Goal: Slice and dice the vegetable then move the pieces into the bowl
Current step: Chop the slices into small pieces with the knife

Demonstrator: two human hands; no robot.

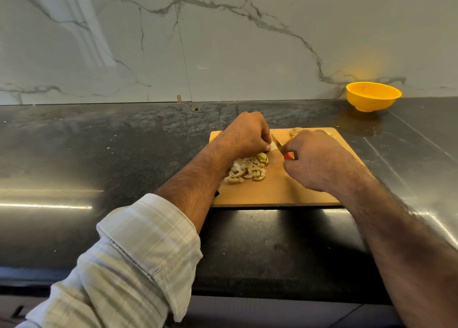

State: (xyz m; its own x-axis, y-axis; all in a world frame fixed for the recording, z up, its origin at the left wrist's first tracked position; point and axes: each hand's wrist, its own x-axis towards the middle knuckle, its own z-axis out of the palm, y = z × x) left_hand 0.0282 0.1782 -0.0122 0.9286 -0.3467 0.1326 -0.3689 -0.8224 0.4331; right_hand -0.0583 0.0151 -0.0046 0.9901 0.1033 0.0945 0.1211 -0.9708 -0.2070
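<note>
A wooden cutting board [277, 191] lies flat on the dark worktop [99, 154], its near edge set back a little from the worktop's front edge and its far edge well short of the marbled wall panel [223, 42] behind. Both hands work over the far half of the board. The left hand [244, 135] is curled, knuckles up, its fingertips pinching a small pale piece of vegetable [273, 147] down against the board. The right hand [319, 161] is closed round the red handle of a knife [279, 147], only a bit of that red showing between its fingers; the short blade points away toward the far edge of the board and stands just beside the left fingertips, touching the pale piece. Just nearer than the left hand, partly under its wrist, lies a loose heap of diced pieces [247, 171], pale with greenish skin edges, resting on the left part of the board. At the board's far edge, beyond the right hand, a few uncut slices [297, 131] show, mostly hidden by that hand. The yellow bowl [373, 96] stands at the back of the worktop against the wall, to the right of the board and well apart from it; what it holds cannot be seen. A rolled, pale checked sleeve [138, 253] covers the left forearm.
</note>
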